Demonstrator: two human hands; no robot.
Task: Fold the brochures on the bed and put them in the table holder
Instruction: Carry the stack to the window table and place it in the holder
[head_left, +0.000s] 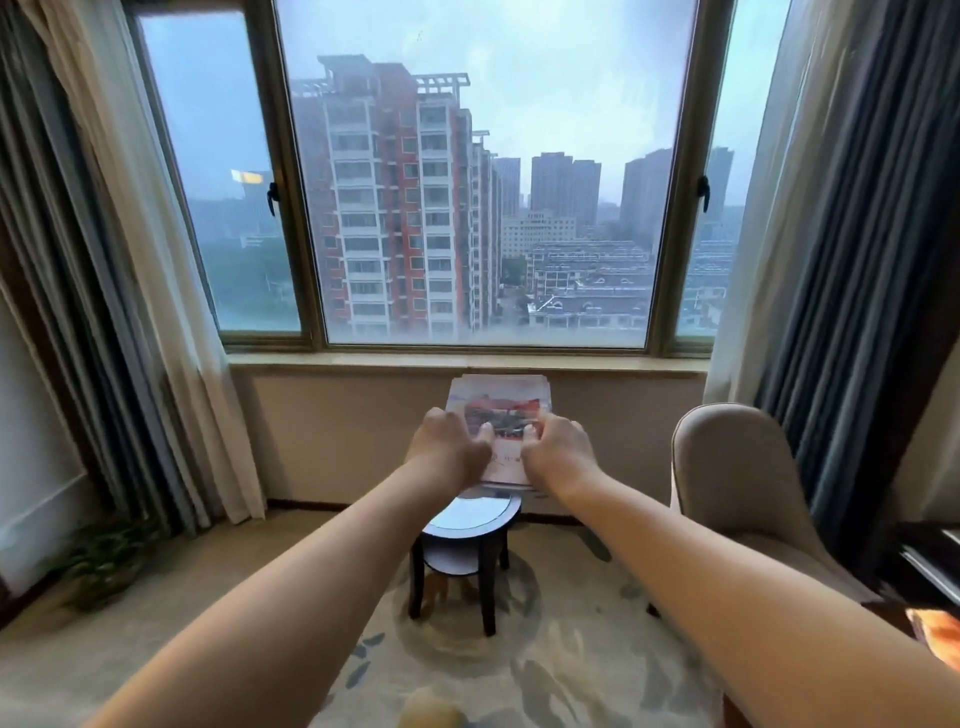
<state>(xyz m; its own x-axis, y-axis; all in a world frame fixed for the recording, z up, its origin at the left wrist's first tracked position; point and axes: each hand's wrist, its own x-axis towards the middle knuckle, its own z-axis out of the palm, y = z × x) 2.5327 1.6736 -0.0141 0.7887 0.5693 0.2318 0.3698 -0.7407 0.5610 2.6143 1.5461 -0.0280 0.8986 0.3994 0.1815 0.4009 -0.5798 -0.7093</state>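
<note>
Patterned beige carpet (218, 556) lies open left of the small round dark-wood glass-topped table (467, 531), beige upholstered armchair (727, 467) just right, beige wall (337, 431) behind, printed brochure stack (498, 400) above.

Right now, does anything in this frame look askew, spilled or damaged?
Only the brochure stack, gripped between the left hand and right hand above the round side table: its far edges look slightly fanned, not squared. No holder shows on that table. Nothing looks spilled or damaged.
</note>
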